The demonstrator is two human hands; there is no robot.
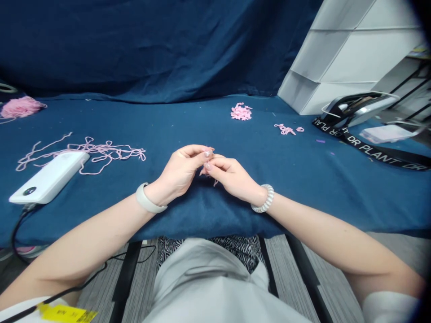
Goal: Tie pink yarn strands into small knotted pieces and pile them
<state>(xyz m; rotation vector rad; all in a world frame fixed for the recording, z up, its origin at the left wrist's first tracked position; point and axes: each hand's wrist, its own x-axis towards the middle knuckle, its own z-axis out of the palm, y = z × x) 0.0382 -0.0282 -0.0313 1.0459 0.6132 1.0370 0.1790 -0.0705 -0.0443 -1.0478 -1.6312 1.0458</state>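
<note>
Pinching one pink yarn piece (209,152), left hand (178,172) and right hand (232,176) both curl closed.

A dark navy cloth (134,49) hung in loose folds across the back of the room and ran down onto the surface (175,121), which it covered in the same blue. At the right, a white cube-shelf unit (336,58) stood angled against the cloth, with a black-framed rack (407,85) just beyond it. Below, a grey striped floor (289,273) showed between black frame bars (126,282). The light was even and soft.
</note>
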